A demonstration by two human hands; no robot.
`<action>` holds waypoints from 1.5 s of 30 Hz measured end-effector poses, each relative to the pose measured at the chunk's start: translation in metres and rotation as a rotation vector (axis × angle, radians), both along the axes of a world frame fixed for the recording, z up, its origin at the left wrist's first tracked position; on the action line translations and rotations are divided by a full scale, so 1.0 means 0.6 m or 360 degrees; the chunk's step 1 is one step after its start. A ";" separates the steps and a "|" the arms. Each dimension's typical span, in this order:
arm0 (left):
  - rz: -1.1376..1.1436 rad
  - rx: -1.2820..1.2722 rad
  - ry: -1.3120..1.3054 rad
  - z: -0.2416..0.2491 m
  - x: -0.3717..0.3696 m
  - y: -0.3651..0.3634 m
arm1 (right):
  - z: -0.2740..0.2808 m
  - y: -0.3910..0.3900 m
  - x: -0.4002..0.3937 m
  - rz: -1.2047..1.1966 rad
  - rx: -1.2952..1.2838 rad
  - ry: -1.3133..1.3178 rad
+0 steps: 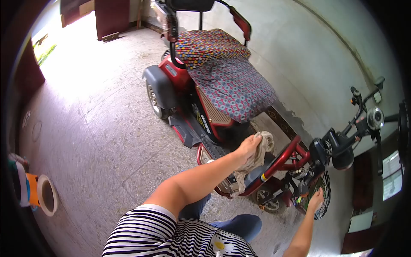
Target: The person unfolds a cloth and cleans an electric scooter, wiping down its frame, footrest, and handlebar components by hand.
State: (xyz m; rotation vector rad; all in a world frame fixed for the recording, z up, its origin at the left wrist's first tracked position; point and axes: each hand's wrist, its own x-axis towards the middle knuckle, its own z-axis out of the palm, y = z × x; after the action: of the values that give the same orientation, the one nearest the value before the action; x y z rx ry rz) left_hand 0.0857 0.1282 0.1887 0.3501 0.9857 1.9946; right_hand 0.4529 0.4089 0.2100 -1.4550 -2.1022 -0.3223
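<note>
A crumpled beige rag [256, 159] hangs from my left hand [249, 146], whose fingers are closed on it. The hand is above the footwell of a red electric tricycle [287, 157], beside its red front frame tube. Lower right, my right hand [316, 200] is at the black wire basket [327, 195] near the front wheel [272, 204]. Its fingers look curled round the basket's edge, though part of the grip is hidden. The handlebar [342, 133] rises above that hand.
Patterned cloths cover the tricycle's seat [233, 83], with a backrest behind it. A pale wall [308, 55] runs along its far side. Left, a round bucket-like container [48, 195] stands on the tiled floor [102, 141]. Bright light enters through a doorway at upper left.
</note>
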 end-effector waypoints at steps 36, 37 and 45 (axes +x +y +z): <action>-0.0822 0.0320 0.1702 -0.144 0.048 0.489 | 0.043 0.012 0.018 0.0269 0.0187 0.0036; -0.0855 0.0359 0.1742 -0.137 0.054 0.498 | 0.042 0.013 0.018 0.0246 0.0178 0.0041; -0.0905 0.0529 0.1809 -0.117 0.069 0.550 | 0.042 0.017 0.016 0.0269 0.0115 0.0049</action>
State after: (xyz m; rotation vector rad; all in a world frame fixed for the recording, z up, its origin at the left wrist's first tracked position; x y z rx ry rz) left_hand 0.1274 0.4581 0.1188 1.8503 0.9964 1.3297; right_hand 0.4627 0.4191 0.2352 -1.2245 -2.1487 -0.3048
